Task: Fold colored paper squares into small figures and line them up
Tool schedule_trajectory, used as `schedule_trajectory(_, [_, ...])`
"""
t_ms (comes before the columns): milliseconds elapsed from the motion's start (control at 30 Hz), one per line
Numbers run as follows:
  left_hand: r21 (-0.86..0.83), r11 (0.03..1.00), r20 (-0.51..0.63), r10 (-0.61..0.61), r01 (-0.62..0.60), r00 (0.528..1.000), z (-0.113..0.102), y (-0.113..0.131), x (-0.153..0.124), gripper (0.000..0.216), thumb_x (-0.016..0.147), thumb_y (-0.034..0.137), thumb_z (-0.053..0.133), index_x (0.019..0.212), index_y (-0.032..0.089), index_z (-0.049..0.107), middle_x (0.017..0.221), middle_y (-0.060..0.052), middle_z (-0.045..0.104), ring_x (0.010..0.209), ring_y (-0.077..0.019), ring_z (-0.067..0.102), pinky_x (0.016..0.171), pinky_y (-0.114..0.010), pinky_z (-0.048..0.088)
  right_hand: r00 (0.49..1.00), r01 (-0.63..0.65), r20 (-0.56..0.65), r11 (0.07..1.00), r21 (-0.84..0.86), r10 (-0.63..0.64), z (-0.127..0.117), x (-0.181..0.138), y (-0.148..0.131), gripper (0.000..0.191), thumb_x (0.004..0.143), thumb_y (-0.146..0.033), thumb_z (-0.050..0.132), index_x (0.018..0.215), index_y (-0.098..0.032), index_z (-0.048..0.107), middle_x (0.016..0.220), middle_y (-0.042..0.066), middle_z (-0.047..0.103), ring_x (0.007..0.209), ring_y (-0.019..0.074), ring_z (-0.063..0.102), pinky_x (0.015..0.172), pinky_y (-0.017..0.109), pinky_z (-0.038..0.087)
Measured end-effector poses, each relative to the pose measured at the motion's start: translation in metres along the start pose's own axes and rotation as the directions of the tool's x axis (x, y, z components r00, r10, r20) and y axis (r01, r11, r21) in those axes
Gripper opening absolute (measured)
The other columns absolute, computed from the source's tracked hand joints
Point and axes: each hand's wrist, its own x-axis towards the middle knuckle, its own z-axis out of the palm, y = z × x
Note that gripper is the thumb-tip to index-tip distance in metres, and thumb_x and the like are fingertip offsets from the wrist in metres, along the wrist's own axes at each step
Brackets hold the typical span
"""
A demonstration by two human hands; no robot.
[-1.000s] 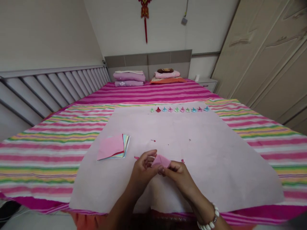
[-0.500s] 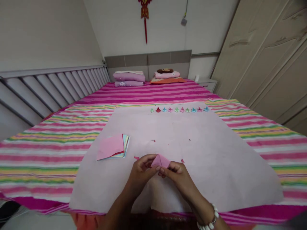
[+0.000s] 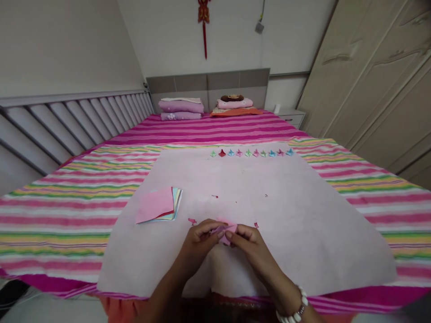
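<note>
Both my hands meet over the near middle of a pale pink board [image 3: 286, 224] laid on the bed. My left hand [image 3: 200, 240] and my right hand [image 3: 251, 244] each pinch a small folded pink paper [image 3: 225, 229] between fingertips, fingers closed on it. The paper is mostly covered by my fingers. A white bead bracelet [image 3: 296, 309] is on my right wrist. A stack of coloured paper squares [image 3: 158, 205], pink on top, lies to the left of my hands.
A row of several small folded paper shapes [image 3: 251, 153] lines the board's far edge. Tiny paper scraps [image 3: 192, 221] lie near my hands. The striped bedspread [image 3: 67, 197] surrounds the board. Folded bedding [image 3: 182, 110] sits at the headboard, a wardrobe [image 3: 377, 80] on the right.
My fingers have closed further over the pink paper, pressing it flatter and lower; less of it shows now. The hands stay in the same place.
</note>
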Motion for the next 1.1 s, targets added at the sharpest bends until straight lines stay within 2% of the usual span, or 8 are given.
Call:
schedule_trajectory(200, [-0.008,1.0,0.122,0.029,-0.028,0.992,-0.006,-0.002,-0.005,0.026,0.083,0.017,0.057,0.099,0.027,0.074,0.103,-0.005,0.064,0.101,-0.0206,0.057,0.088,-0.032,0.043,1.0,-0.008,-0.016,1.0,-0.004,0.008,0.001,-0.002,-0.005,0.024,0.074,-0.034,0.065,0.058,-0.016,0.062,0.053,-0.003,0.049,0.054,0.0119,0.041,0.054,0.025,0.029])
schedule_trajectory(433, [0.081,0.995,0.127,0.055,-0.065,0.99,-0.004,0.011,-0.006,0.036,0.081,0.012,0.054,0.108,0.028,0.07,0.107,-0.005,0.06,0.103,-0.0198,0.055,0.088,-0.031,0.043,0.997,0.012,0.079,0.997,0.076,-0.018,-0.003,-0.005,-0.012,0.014,0.072,-0.029,0.064,0.066,-0.017,0.067,0.059,-0.001,0.057,0.06,0.0136,0.047,0.059,0.025,0.034])
schedule_trajectory(567, [0.119,0.99,0.115,0.067,-0.081,0.991,-0.002,0.014,-0.005,0.025,0.083,0.021,0.057,0.103,0.026,0.072,0.102,-0.006,0.06,0.1,-0.0193,0.056,0.087,-0.031,0.044,0.992,-0.01,0.13,0.994,0.105,-0.003,-0.005,-0.003,-0.012,0.019,0.073,-0.035,0.068,0.07,-0.016,0.07,0.063,0.001,0.061,0.064,0.0142,0.051,0.063,0.026,0.036])
schedule_trajectory(667, [0.111,0.99,0.03,0.085,-0.088,0.996,0.003,0.003,-0.003,0.019,0.079,0.023,0.063,0.095,0.022,0.073,0.096,-0.006,0.061,0.093,-0.0192,0.058,0.081,-0.03,0.046,0.998,-0.036,0.058,0.994,0.106,0.03,-0.003,0.0,-0.008,0.025,0.069,-0.039,0.074,0.062,-0.015,0.068,0.059,0.0,0.061,0.06,0.0129,0.05,0.061,0.025,0.036])
schedule_trajectory(800, [-0.111,0.994,-0.224,-0.044,0.019,0.974,0.01,-0.01,-0.001,0.044,0.067,0.023,0.074,0.111,0.022,0.065,0.097,-0.005,0.063,0.085,-0.0182,0.061,0.072,-0.029,0.048,1.0,-0.011,-0.014,0.997,0.076,0.012,-0.001,0.002,-0.001,0.03,0.073,-0.042,0.071,0.059,-0.015,0.066,0.057,0.0,0.061,0.059,0.0124,0.049,0.061,0.025,0.035])
schedule_trajectory(933, [-0.133,0.981,-0.175,-0.163,0.141,0.971,0.012,-0.009,-0.001,0.017,0.073,0.03,0.07,0.083,0.016,0.072,0.071,-0.001,0.065,0.073,-0.0157,0.06,0.071,-0.026,0.046,1.0,0.013,-0.013,1.0,0.026,-0.012,-0.001,0.002,0.0,0.031,0.073,-0.042,0.071,0.059,-0.015,0.066,0.057,-0.001,0.059,0.058,0.0121,0.047,0.059,0.025,0.034])
schedule_trajectory(1000, [-0.098,0.985,-0.155,-0.155,0.14,0.976,0.011,-0.006,-0.001,0.017,0.076,0.031,0.067,0.07,0.016,0.071,0.062,0.001,0.063,0.068,-0.014,0.057,0.067,-0.024,0.043,1.0,0.018,-0.02,1.0,0.01,-0.018,-0.001,0.003,-0.001,0.028,0.068,-0.04,0.076,0.06,-0.015,0.067,0.055,-0.002,0.055,0.055,0.011,0.044,0.055,0.024,0.031])
schedule_trajectory(1100, [-0.055,0.992,-0.155,-0.123,0.116,0.98,0.009,-0.004,-0.001,0.018,0.075,0.031,0.068,0.064,0.017,0.069,0.06,0.002,0.062,0.064,-0.0123,0.053,0.063,-0.023,0.039,0.997,0.037,-0.067,0.999,0.016,-0.036,-0.001,0.004,-0.003,0.026,0.061,-0.037,0.081,0.065,-0.015,0.068,0.054,-0.004,0.053,0.052,0.0097,0.041,0.052,0.023,0.028])
